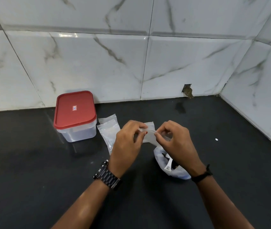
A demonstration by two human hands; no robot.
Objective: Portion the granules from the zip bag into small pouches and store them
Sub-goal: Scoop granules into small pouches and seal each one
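Note:
A small clear pouch (148,135) is held above the black counter (32,171) between my two hands. My left hand (126,142) pinches its top edge on the left, and my right hand (174,141) pinches the top edge on the right. Below my right hand lies the open zip bag (162,160) with dark granules and a white scoop (168,164) inside. A stack of empty clear pouches (108,131) lies flat to the left of my hands.
A clear plastic container with a red lid (75,109) stands shut at the back left, against the marble-tiled wall. A tiled side wall closes the right. A small white speck (216,139) lies on the counter at the right.

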